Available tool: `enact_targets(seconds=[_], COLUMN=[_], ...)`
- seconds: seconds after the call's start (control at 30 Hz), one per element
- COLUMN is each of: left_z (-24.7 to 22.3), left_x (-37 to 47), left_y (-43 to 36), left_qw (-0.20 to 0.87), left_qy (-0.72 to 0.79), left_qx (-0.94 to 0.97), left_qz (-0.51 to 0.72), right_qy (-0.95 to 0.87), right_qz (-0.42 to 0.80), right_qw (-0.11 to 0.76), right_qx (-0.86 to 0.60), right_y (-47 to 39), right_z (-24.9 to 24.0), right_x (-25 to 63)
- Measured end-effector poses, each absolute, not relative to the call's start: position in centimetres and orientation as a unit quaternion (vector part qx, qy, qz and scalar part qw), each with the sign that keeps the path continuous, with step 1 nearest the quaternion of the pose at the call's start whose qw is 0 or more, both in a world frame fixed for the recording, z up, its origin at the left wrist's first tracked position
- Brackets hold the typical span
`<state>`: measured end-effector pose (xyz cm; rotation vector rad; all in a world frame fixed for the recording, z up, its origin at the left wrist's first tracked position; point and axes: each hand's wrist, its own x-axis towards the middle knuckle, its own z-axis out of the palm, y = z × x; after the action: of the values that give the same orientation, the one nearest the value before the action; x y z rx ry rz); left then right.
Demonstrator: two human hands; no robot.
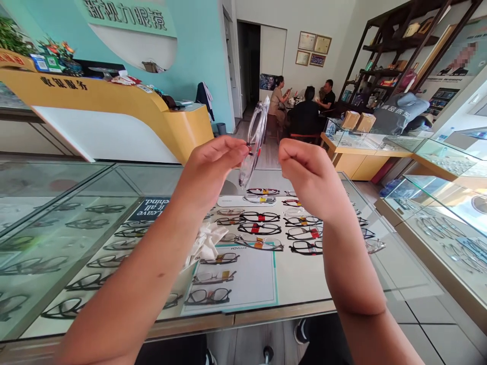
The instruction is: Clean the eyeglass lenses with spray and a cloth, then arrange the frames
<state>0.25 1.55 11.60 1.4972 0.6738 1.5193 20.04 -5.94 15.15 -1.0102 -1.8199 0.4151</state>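
My left hand (216,162) pinches a pair of clear-framed eyeglasses (255,142) by its near side, holding it up above the glass counter. The frame is tilted nearly upright and turned almost edge-on, with a small red mark on a lens. To its right, apart from it, my right hand (304,165) is closed with its fingers curled in; whatever is in them is hidden. Below both hands, rows of eyeglasses (261,217) with red and yellow tags lie on the counter. Beside my left forearm is a crumpled white cloth (205,243).
More glasses lie inside the glass display case (129,175). Another display case (437,218) stands at right. A yellow reception counter (167,119) is at back left. Several people sit around a far table, one a person in black (310,114).
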Motion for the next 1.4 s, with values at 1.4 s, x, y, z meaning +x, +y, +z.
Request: enact_targets(seconds=[1.4], left_z=[11.7], left_x=[-2.9], left_y=[2.4], left_qw=[0.256], left_qy=[0.346], left_qx=[0.705], left_qz=[0.564], right_qy=[-0.657], right_qz=[-0.046], right_qw=[0.501], right_qx=[-0.561], right_y=[-4.0], right_z=[14.3], right_x=[22.3])
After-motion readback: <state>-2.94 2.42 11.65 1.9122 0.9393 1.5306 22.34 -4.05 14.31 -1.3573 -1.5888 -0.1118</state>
